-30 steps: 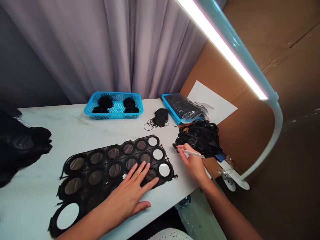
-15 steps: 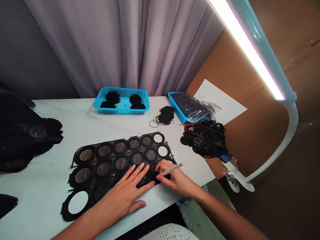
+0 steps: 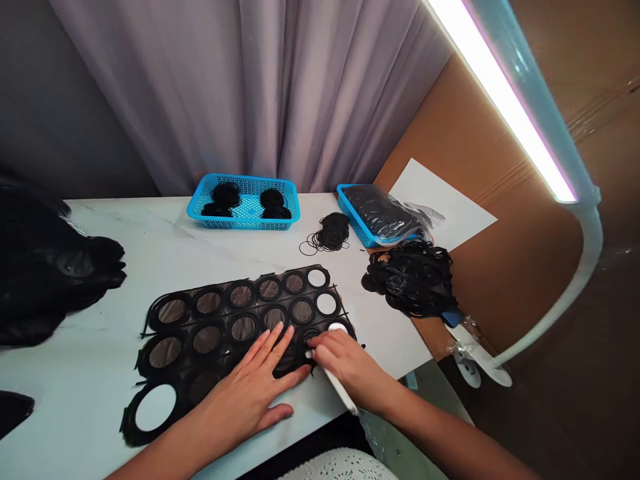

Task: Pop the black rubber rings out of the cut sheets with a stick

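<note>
Black ring sheet (image 3: pixel 225 319) pinned under your palm
Your left hand (image 3: pixel 250 380) lies open, fingers spread on it, near the front edge of the white marble tabletop (image 3: pixel 100 280); your right hand (image 3: pixel 347 367) curls shut around a slim white tool (image 3: pixel 339 390).

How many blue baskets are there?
2. One blue basket sits at the back of the table, holding black rings; the other blue basket, to its right, holds a plastic bag. None look hidden.

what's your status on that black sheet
Left hand pressed flat on black sheet. Right hand holding white stick, on sheet too. Black heap to the right, not in the way.
</note>
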`<state>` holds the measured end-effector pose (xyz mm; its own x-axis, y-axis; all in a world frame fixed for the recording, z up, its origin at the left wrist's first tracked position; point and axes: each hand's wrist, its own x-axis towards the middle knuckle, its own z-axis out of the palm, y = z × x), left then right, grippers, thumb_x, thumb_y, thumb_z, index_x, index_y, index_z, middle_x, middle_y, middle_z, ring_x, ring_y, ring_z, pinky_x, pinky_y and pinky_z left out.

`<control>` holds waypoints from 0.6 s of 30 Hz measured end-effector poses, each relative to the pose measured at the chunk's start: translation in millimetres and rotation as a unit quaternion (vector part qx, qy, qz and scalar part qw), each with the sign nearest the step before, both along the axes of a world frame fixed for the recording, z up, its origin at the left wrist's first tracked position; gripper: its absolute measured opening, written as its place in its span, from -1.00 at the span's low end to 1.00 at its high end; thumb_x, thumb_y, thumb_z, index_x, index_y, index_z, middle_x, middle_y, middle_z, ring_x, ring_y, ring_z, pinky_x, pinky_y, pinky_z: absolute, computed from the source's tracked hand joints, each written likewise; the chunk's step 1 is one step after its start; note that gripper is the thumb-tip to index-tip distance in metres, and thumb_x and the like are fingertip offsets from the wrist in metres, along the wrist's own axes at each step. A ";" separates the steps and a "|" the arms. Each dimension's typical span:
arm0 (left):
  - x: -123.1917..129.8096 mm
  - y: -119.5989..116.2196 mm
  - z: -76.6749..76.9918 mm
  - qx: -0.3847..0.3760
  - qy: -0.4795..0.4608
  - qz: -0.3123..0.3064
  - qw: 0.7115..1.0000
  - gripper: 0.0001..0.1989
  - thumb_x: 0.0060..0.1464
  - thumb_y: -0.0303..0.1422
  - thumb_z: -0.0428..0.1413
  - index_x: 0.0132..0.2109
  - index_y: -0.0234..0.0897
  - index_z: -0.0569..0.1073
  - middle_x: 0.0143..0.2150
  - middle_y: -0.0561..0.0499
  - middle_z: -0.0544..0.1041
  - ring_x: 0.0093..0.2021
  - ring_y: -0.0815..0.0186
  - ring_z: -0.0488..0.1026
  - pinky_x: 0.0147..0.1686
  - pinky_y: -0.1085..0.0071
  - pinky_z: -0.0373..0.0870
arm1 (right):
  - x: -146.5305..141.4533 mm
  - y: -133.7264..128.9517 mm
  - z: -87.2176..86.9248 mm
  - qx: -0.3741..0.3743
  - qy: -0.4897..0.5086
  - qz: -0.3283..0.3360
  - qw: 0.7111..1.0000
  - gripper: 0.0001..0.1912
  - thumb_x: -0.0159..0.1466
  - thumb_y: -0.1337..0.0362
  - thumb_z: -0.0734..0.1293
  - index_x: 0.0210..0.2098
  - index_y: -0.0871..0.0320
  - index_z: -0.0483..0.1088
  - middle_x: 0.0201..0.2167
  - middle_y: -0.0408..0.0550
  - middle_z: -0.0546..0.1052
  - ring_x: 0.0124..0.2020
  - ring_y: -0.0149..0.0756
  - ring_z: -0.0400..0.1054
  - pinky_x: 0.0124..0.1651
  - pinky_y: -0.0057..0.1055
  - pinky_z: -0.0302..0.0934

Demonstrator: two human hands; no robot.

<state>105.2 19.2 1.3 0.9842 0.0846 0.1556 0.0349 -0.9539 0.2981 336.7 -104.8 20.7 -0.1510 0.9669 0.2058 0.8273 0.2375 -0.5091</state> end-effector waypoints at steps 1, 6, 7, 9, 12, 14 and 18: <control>-0.5 -0.2 0.2 0.001 -0.001 0.002 1.000 -0.36 0.19 -0.10 0.19 0.35 0.13 0.18 0.51 0.00 -0.26 0.44 -0.13 -0.13 0.31 -0.06 0.04 | 9.2 3.4 -1.3 0.019 0.018 -0.048 0.999 -0.84 0.42 0.34 0.16 -0.17 0.11 0.37 -0.11 0.07 0.53 -0.09 -0.15 0.39 -0.02 -0.20 0.28; 2.5 3.6 9.6 0.007 -0.004 -0.003 1.000 -0.33 0.15 -0.01 0.19 0.35 0.16 0.18 0.49 -0.01 -0.11 0.42 -0.13 -0.04 0.28 -0.08 0.11 | 55.8 35.3 5.8 0.049 0.132 -0.272 0.952 -0.83 0.40 0.22 0.18 -0.23 0.12 0.37 -0.28 -0.03 0.54 -0.32 -0.26 0.40 -0.25 -0.38 0.27; 5.5 6.0 12.1 0.007 -0.002 0.000 1.000 -0.34 0.17 0.00 0.16 0.35 0.13 0.18 0.48 -0.02 -0.04 0.41 -0.10 0.00 0.28 -0.07 0.11 | 57.5 41.9 7.8 0.040 0.144 -0.260 0.954 -0.84 0.39 0.21 0.20 -0.23 0.12 0.37 -0.28 -0.04 0.55 -0.32 -0.27 0.40 -0.26 -0.38 0.27; 13.4 12.5 15.0 0.010 0.003 0.027 1.000 -0.40 0.24 -0.04 0.11 0.35 0.01 0.20 0.44 -0.06 0.08 0.40 -0.02 0.07 0.30 -0.02 0.10 | 51.6 52.8 9.5 0.008 0.157 -0.201 0.967 -0.85 0.38 0.22 0.21 -0.23 0.11 0.38 -0.30 -0.06 0.54 -0.33 -0.27 0.39 -0.26 -0.39 0.25; 24.4 23.1 11.7 0.023 0.004 0.068 0.997 -0.46 0.28 -0.12 0.09 0.33 -0.11 0.25 0.43 -0.13 0.11 0.40 0.01 0.07 0.31 -0.02 0.08 | 33.9 63.2 7.1 -0.044 0.170 -0.095 0.980 -0.86 0.37 0.28 0.21 -0.31 0.11 0.35 -0.32 -0.08 0.52 -0.36 -0.32 0.35 -0.28 -0.40 0.23; 27.3 27.8 6.1 0.030 0.004 0.070 0.997 -0.46 0.26 -0.13 0.11 0.33 -0.07 0.25 0.44 -0.13 0.07 0.41 -0.02 0.03 0.30 -0.06 0.08 | 26.9 67.1 5.3 -0.063 0.185 -0.041 0.980 -0.84 0.35 0.31 0.23 -0.38 0.12 0.31 -0.27 -0.07 0.51 -0.32 -0.32 0.35 -0.25 -0.40 0.24; 24.8 29.8 -0.8 0.031 0.016 0.066 0.997 -0.42 0.24 -0.17 0.14 0.34 0.01 0.21 0.46 -0.10 0.00 0.43 -0.04 -0.03 0.29 -0.07 0.07 | 28.2 71.2 5.8 -0.085 0.186 0.014 0.979 -0.84 0.33 0.33 0.27 -0.41 0.12 0.29 -0.18 -0.05 0.46 -0.18 -0.30 0.34 -0.13 -0.37 0.26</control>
<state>129.9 49.0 0.5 0.9699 0.2044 0.1326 0.1696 -0.9571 0.2351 364.8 -33.6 26.6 -0.1236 0.9885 0.0875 0.5716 0.1430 -0.8080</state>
